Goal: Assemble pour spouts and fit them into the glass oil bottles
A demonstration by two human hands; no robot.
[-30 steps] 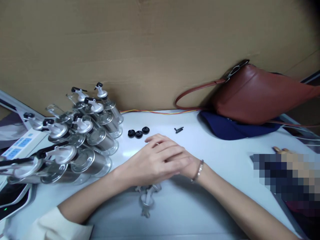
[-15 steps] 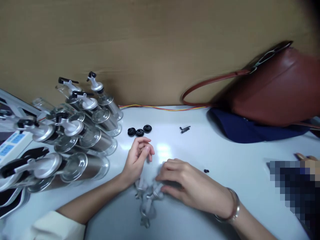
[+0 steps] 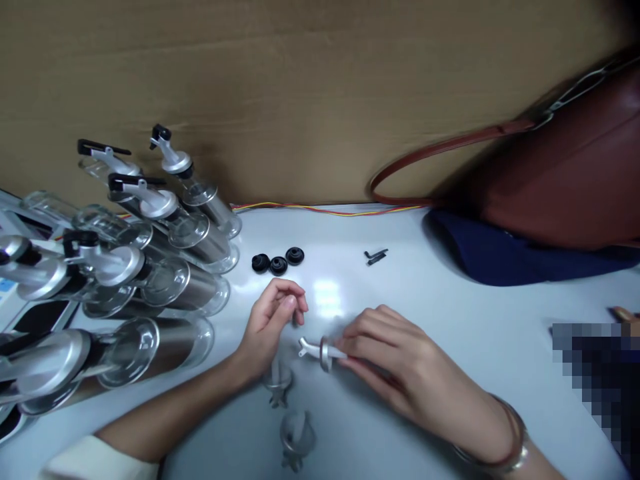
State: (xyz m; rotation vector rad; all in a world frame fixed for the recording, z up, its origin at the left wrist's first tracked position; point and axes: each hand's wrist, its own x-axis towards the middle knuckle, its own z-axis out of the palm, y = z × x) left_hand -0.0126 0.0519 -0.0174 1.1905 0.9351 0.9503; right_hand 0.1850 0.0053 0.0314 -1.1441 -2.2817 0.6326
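Note:
My right hand pinches a silver bottle pourer spout by its thin stem. The forked tip points left, and the round cap stands just past my fingertips. A little to the left, my left hand is loosely curled with a gap between thumb and fingers, and nothing shows in it. Below it lie two more silver spouts, one close to my left wrist and another nearer to me. Beyond my left hand sit three black round stoppers. Two small black levers lie further right.
Several glass and steel bottles with pourers crowd the left side. A brown bag and dark blue cap stand at the back right. Wires run along the cardboard. Another person's hand shows at the right edge.
My right hand has lifted one spout from the group on the table and drawn it up and to the right. My left hand stays almost where it was. The view has shifted slightly.

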